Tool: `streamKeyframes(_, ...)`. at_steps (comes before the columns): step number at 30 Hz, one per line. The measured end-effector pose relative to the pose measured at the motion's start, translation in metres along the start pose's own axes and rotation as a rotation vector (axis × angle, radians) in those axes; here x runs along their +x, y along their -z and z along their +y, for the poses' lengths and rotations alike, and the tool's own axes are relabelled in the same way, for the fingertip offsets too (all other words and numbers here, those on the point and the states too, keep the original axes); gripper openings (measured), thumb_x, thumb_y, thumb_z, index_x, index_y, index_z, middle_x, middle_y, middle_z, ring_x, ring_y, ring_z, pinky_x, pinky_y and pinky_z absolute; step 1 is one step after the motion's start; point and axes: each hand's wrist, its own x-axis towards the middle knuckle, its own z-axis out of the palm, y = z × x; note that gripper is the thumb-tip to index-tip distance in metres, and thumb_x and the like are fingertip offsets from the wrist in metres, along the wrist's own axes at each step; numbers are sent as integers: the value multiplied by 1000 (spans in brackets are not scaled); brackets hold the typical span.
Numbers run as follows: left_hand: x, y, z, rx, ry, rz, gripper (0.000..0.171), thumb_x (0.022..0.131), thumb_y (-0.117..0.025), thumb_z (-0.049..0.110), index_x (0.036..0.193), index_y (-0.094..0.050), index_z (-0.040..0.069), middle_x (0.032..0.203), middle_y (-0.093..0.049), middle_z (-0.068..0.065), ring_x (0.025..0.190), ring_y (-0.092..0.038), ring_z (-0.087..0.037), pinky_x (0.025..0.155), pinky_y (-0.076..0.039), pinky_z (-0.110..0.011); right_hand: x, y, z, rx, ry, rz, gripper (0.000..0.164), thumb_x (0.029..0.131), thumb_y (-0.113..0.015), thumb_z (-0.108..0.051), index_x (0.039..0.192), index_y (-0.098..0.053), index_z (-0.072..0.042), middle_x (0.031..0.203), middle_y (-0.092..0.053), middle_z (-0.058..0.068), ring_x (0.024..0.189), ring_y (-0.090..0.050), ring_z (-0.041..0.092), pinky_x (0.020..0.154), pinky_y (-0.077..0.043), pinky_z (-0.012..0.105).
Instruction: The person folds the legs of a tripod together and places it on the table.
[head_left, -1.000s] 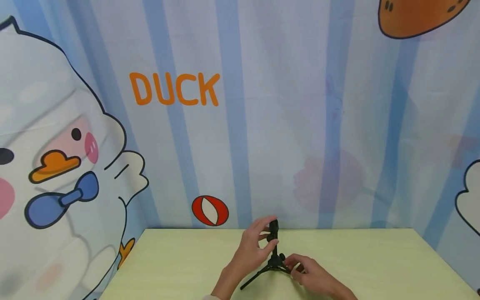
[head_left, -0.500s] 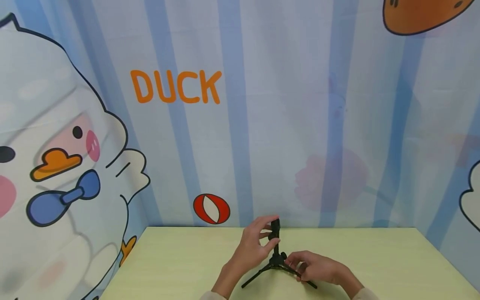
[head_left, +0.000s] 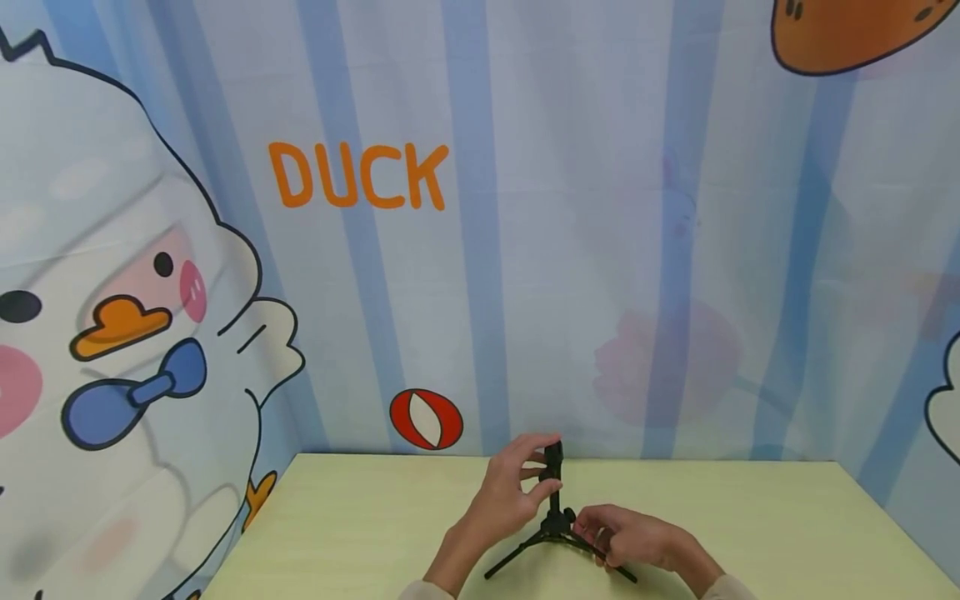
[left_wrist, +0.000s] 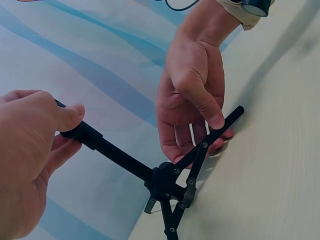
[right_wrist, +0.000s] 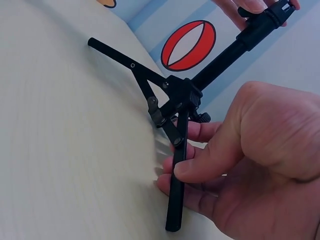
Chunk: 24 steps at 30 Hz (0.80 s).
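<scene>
A small black tripod (head_left: 556, 523) stands upright on the pale yellow table, its legs spread. My left hand (head_left: 506, 492) grips the top of its centre column from the left, thumb on the near side, as the left wrist view also shows. Lower down, my right hand (head_left: 633, 537) pinches the right leg (right_wrist: 175, 200) between thumb and fingers. In the right wrist view the hinged braces (right_wrist: 155, 107) and a small side knob (right_wrist: 202, 118) show near the hub. Another leg (head_left: 513, 560) points toward the front left, untouched.
The light wooden table (head_left: 360, 517) ends at a blue-striped curtain (head_left: 555, 250) printed with a duck and a red ball. A dark round device (left_wrist: 256, 7) sits at the right wrist by the sleeve.
My right hand has moved slightly right and outward with the right leg, whose tip now shows past the fingers. The left hand keeps its hold at the top.
</scene>
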Motion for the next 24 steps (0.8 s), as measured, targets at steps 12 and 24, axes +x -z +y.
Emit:
streamKeyframes(12,-1,-1,-3,-7,-7,14,55,95,-75,1,144,-58,19,135,-62,-5,109,-68,-22,92,-58,-25,1,-4,6,-29,8,58,60,65,-46,20,122,-56,7,104,-57,11,86,-50,24,73,-49,30)
streamKeyframes(24,-4,0,-1,-16,-27,12,57,93,-75,-2,144,-58,18,136,-62,-6,109,-68,-24,91,-58,-25,2,5,20,25,84,-25,61,66,-47,15,125,-57,3,109,-58,9,89,-49,20,77,-48,31)
